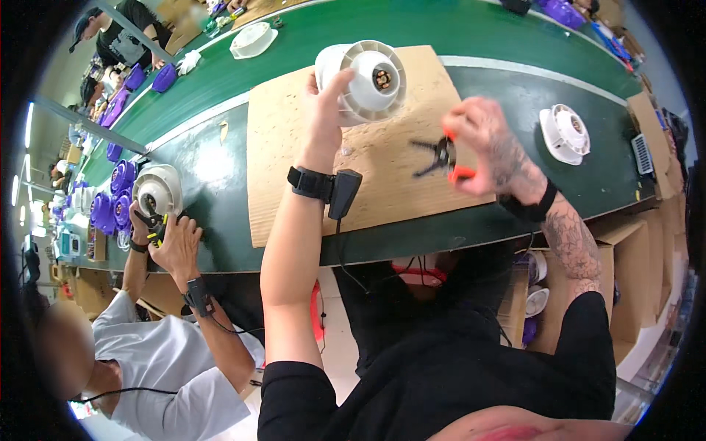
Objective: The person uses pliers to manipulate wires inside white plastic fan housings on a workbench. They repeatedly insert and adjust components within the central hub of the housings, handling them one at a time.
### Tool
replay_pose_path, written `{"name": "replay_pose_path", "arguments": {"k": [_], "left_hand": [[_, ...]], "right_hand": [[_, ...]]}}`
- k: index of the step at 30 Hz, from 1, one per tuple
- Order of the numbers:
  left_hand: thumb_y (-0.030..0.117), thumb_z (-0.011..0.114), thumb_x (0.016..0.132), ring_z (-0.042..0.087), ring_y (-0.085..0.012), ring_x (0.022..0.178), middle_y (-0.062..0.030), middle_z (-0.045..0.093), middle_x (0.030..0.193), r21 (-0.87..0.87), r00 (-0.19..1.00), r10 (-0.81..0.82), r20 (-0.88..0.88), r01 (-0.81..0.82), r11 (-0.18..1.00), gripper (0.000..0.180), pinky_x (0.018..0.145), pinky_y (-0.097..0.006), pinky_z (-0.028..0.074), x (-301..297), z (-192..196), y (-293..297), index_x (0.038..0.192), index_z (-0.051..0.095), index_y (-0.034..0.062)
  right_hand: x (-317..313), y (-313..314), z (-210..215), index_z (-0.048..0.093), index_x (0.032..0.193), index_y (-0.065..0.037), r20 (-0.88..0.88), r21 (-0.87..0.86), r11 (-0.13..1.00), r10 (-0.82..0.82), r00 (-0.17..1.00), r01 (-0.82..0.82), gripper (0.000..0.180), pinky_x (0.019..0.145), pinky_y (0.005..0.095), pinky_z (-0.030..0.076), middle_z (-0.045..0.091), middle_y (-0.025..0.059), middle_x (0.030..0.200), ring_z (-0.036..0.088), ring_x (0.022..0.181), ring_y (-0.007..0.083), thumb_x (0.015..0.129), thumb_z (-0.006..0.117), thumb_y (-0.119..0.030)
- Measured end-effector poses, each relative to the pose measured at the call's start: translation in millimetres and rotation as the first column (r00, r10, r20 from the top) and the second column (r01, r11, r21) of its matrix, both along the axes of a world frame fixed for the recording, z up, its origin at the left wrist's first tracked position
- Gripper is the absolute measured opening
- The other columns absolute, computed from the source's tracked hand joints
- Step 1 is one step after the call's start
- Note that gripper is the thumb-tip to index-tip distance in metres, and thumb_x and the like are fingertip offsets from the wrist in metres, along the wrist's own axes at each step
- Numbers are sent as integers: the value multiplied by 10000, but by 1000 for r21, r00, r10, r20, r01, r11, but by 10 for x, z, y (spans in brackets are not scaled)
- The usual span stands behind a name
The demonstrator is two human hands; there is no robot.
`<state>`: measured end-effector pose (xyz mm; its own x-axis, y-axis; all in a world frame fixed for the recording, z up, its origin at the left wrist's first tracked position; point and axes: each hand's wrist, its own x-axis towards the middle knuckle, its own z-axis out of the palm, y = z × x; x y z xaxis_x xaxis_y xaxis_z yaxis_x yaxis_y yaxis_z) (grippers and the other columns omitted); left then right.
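Note:
My left hand (pixel 327 106) is closed round a white round plastic housing (pixel 382 103), tilted so that its ribbed rim and the copper-coloured parts in its central hole face up. In my right hand (pixel 489 143), a little blurred, is a pair of pliers (pixel 442 153) with orange grips and black jaws. The jaws are spread, point left and stand apart from the housing. Both hands are over a sheet of brown cardboard (pixel 287 198) on the green worktop.
Another white housing (pixel 565 134) lies at the right, and a further white part (pixel 254 40) on the green belt (pixel 309 33). At my left a co-worker holds pliers (pixel 156 229) to a white housing (pixel 158 187). Purple parts (pixel 114 195) are stacked beyond. Cardboard boxes (pixel 632 272) stand at lower right.

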<state>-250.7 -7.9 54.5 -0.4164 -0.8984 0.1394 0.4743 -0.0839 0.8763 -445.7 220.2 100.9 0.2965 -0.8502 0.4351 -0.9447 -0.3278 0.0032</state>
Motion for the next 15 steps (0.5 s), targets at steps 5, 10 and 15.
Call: {"name": "replay_pose_path", "arguments": {"k": [5,10,15], "left_hand": [[205,634,976,657,-190,1087,-90,683,1169,12,991,-125,-36,126,992,324,963,-352,536,-71,-26,-33,1238,607,18],[203,590,996,661,-199,1113,-92,684,1198,2,994,-113,-1,113,994,310,990,-360,527,-158,-142,81,1241,620,16],[121,591,998,661,-186,1087,-81,677,1190,-89,998,8,69,-2,996,274,966,-357,536,-292,-2,352,1254,607,25]], "right_hand": [[-364,-431,-124,575,1283,-98,179,-176,950,-227,957,258,699,976,454,393,553,80,1038,537,1046,292,628,775,-237],[-389,-326,-279,579,1283,-118,159,-155,927,-316,935,340,744,948,415,360,533,50,1012,519,1022,257,595,820,-266],[-367,-227,-160,619,1156,-78,172,-216,900,-348,922,380,620,890,428,391,575,91,957,565,966,286,605,801,-296]]}}
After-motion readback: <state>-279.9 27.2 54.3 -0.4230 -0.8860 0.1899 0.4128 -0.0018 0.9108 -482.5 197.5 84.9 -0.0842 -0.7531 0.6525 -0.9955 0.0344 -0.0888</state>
